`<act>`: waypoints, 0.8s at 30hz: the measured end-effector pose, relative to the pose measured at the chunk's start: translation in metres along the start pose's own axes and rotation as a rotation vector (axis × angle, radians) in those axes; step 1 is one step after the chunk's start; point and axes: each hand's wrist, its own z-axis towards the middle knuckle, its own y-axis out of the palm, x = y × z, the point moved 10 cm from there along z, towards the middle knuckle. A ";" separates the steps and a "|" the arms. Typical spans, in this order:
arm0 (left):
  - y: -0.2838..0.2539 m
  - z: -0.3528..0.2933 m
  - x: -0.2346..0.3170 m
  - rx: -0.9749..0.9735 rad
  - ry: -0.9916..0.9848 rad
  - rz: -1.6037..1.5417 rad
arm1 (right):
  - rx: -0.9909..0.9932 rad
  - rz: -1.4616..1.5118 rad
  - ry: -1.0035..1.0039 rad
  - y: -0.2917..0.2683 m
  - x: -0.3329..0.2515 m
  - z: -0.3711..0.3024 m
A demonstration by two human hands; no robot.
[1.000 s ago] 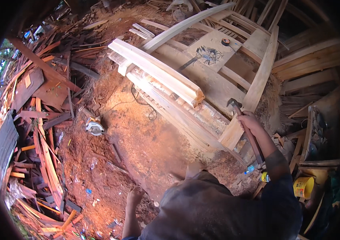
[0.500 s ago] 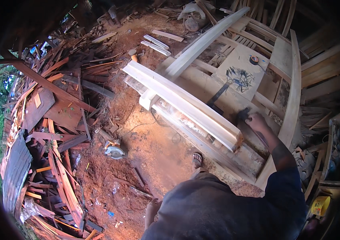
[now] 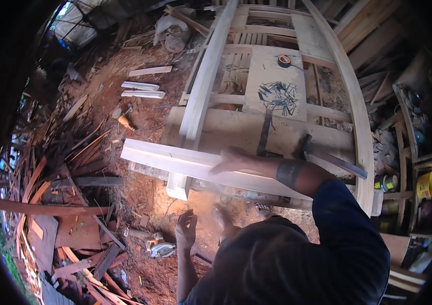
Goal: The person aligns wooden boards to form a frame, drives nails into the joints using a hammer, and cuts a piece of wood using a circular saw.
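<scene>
A pale, planed length of wood with a stepped profile lies across the near end of a large wooden frame. My right hand grips it near its middle, thumb on the near side and fingers over the top. Left of my body, my left hand is raised with its fingers curled in; what they hold, if anything, is too small to make out. Beyond my right forearm lies a hammer, partly hidden by the arm. A dark try square lies on the boards near a pile of dark nails.
A black-and-orange tape roll sits beyond the nails. On the dirt floor at left are a circular saw, an orange-handled tool and heaped scrap wood. A yellow container stands on shelving at right.
My right hand has left the hammer area and moved left onto the pale wood. My left hand has risen and come forward. The view has turned to the right.
</scene>
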 end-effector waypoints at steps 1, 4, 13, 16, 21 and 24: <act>-0.013 0.012 0.007 -0.003 0.045 -0.044 | -0.010 0.033 0.055 -0.003 -0.008 -0.008; -0.041 0.049 0.009 -0.048 0.084 -0.194 | 0.113 0.284 0.038 -0.026 -0.011 -0.065; -0.070 0.192 0.051 0.156 0.378 0.228 | 0.664 0.118 0.726 -0.059 0.064 -0.286; -0.011 0.221 0.077 0.081 0.280 0.534 | 0.722 0.084 0.745 -0.055 0.083 -0.291; 0.080 0.248 0.064 0.081 0.201 0.793 | 0.871 0.111 0.865 -0.043 0.128 -0.302; 0.082 0.246 0.062 0.128 0.167 0.832 | 0.847 0.012 0.943 -0.049 0.136 -0.305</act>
